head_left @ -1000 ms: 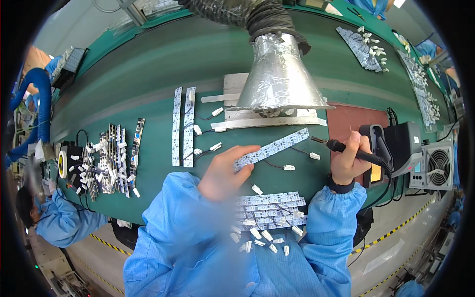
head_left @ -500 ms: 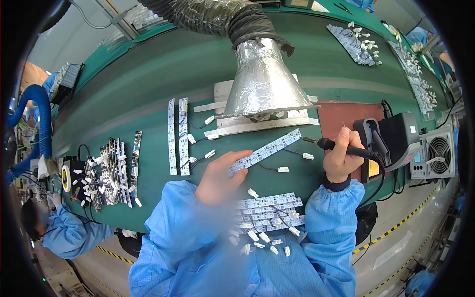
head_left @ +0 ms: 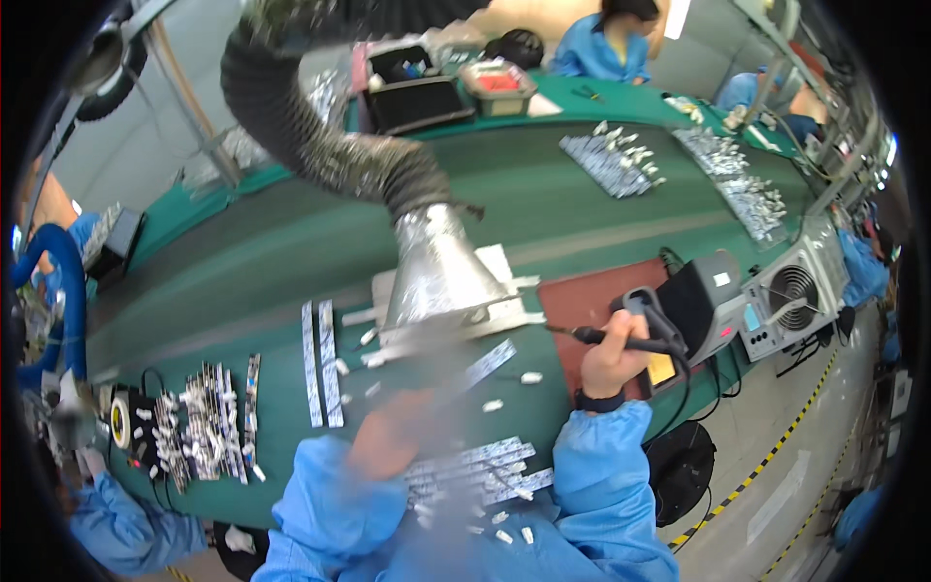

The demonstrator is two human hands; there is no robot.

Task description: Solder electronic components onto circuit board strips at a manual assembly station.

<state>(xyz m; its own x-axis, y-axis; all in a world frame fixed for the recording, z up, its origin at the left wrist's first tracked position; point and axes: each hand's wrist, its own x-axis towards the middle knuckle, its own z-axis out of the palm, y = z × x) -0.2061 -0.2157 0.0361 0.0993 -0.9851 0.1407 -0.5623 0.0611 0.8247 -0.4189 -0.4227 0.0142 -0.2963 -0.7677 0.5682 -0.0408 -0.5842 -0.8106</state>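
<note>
Electronics workshop — soldering iron (head_left: 588, 336)

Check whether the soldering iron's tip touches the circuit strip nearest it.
Apart. The head view shows green worktop between the tip of the soldering iron, held in the right hand, and the circuit strip's closest end.

Bright, fisheye-bent edges, blurred lower centre

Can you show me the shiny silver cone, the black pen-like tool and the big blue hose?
Silver cone (head_left: 436, 276): head view, on its sloping side.
Black pen-like tool (head_left: 588, 336): head view, on its dark grip.
Blue hose (head_left: 73, 301): head view, on its downward stretch.
</note>
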